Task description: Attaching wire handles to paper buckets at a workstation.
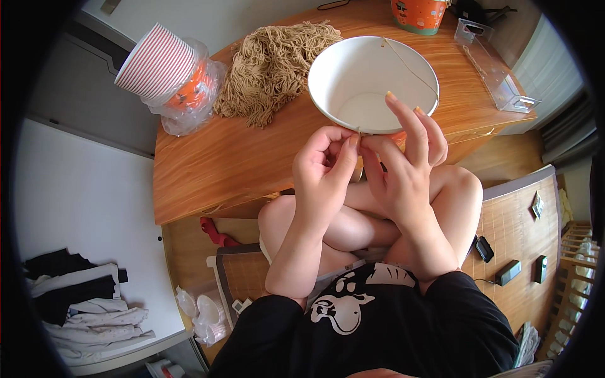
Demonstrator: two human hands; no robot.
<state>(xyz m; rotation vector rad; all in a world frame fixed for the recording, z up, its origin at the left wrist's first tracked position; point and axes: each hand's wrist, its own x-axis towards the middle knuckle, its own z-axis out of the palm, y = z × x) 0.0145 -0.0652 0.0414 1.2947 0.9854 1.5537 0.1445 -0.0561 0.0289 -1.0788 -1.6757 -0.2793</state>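
Note:
A white-lined paper bucket (343, 75) stands open at the table's near edge, tilted slightly toward me. A thin tan cord (409, 65) runs from its far rim across the opening to the right side. Just at the near rim, the thumb and fingertips of my left hand (324, 167) pinch what looks like a short strand of the same cord. My right hand (403, 170) meets it there, thumb and index finger pinched at that strand, its other fingers raised. Between the fingertips little of the strand shows. Left of the bucket lies a heap of tan cords (271, 66).
A stack of striped paper buckets (157, 63) in clear plastic lies at the table's left. An orange bucket (418, 16) stands at the back, with a clear plastic tray (498, 79) on the right. My crossed legs (359, 223) are below the wooden table (220, 167).

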